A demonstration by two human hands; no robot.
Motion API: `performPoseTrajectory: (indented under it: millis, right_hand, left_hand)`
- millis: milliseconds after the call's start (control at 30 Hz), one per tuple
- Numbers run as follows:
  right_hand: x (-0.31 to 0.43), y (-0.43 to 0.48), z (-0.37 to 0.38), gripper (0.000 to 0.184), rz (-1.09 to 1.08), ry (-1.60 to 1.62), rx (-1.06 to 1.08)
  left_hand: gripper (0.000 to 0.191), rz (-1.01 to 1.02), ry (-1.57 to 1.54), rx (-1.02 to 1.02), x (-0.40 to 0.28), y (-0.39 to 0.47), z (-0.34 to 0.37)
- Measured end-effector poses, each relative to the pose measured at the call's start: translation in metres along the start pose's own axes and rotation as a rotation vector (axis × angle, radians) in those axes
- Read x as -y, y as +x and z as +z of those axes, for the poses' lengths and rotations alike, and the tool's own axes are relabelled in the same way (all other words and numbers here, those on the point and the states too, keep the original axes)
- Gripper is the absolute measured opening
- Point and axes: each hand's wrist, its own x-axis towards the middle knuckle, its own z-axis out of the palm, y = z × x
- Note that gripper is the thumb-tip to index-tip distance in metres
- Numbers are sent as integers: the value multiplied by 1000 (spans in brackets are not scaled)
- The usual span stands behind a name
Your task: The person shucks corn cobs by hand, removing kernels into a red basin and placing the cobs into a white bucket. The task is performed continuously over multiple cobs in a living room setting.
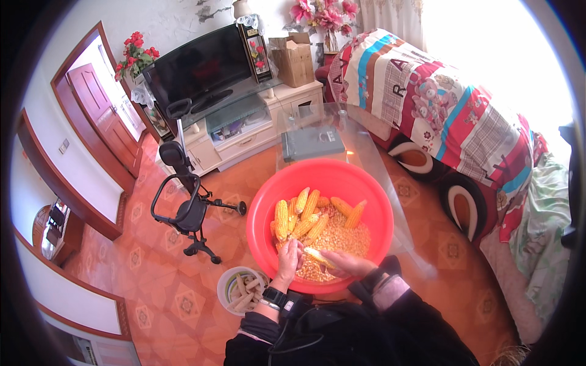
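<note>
A large red plastic basin is right in front of me, holding loose corn kernels and several whole yellow corn cobs heaped toward its far left side. My right hand grips a partly shelled corn cob over the near part of the basin. Close to the tip of that cob is my left hand, its fingers curled near the thumb; whether something small lies between them cannot be told. Left of the basin, a white bucket on the floor contains several bare cobs.
Beyond the basin, a glass table carries a dark grey box. A black wheeled chair stands on the tiled floor at left. A sofa under a patterned cover runs along the right. A TV cabinet is at the back.
</note>
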Motion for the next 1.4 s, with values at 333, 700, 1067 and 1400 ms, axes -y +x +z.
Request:
performPoseTrajectory:
  millis: [333,700,1067,1400]
  right_hand:
    - [-9,21,7,58,-47,-259,-392]
    - [-27,63,29,52,-178,5,-439]
    - [-19,55,17,44,20,625,-124]
    - [-27,60,32,48,-139,339,-394]
  left_hand:
    - [43,145,251,234,-16,-13,21]
    - [41,419,536,-63,-16,-16,20]
    - [39,445,319,69,-4,-6,22]
    - [44,476,744,-31,-11,-13,26]
